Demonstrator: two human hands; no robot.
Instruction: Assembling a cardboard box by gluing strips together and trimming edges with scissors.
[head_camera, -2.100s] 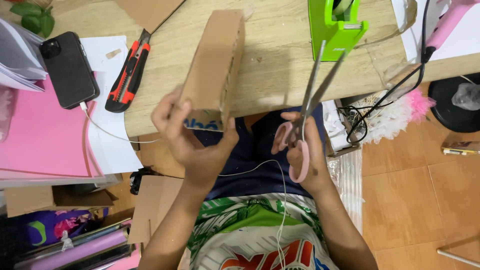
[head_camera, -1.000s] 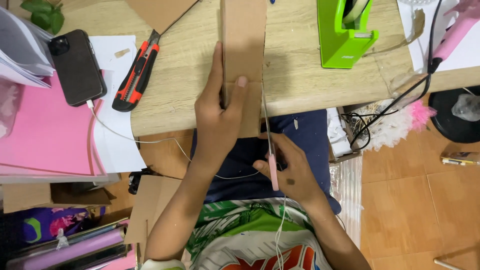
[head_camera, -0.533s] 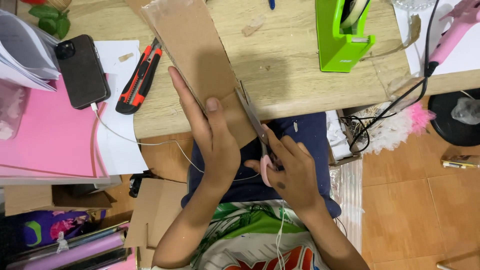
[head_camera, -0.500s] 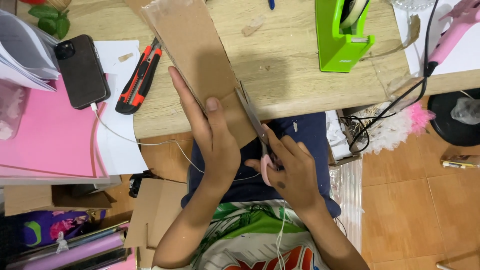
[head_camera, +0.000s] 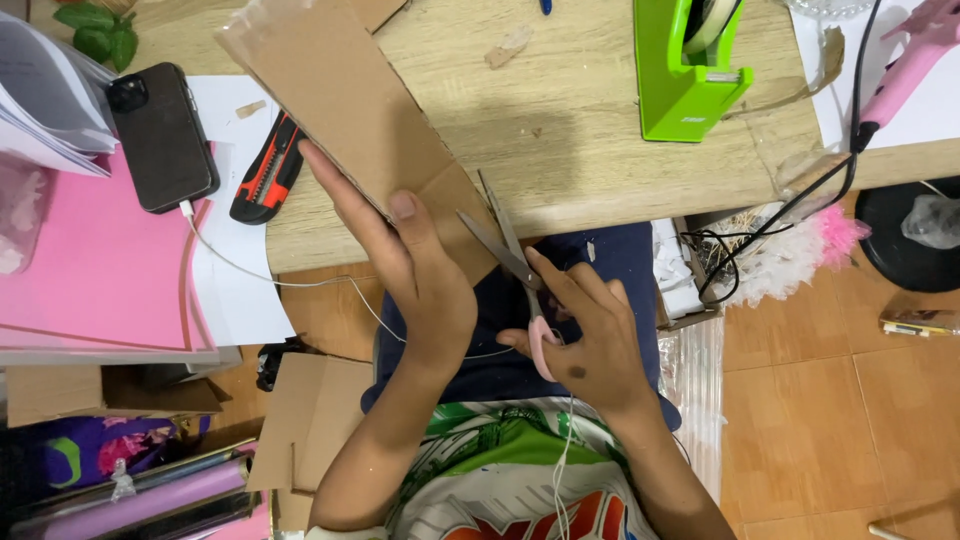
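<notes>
Up and to the left of the left hand (head_camera: 425, 290), a red and black utility knife (head_camera: 268, 170) is lying on the wooden desk (head_camera: 600, 150), with a dark phone (head_camera: 162, 135) further left, sitting partly on a pink sheet (head_camera: 90, 270) and trailing a white cable (head_camera: 290, 285). Well up and to the right of both hands, a bright green tape dispenser (head_camera: 690, 70) is standing on the desk, and a pink glue gun (head_camera: 905, 65) is lying near the far right edge. Nothing is standing between the hands and the cardboard strip (head_camera: 355, 115).

The left hand is pinching the lower end of that long brown strip, thumb on top and fingers stretched along its left edge; the strip is slanting up and left from the grip, over the desk. The right hand (head_camera: 585, 340) is closed on the pink handles of the scissors (head_camera: 510, 260), whose blades are standing a little apart, with the cardboard's lower right edge between them, just beside the left thumb.
</notes>
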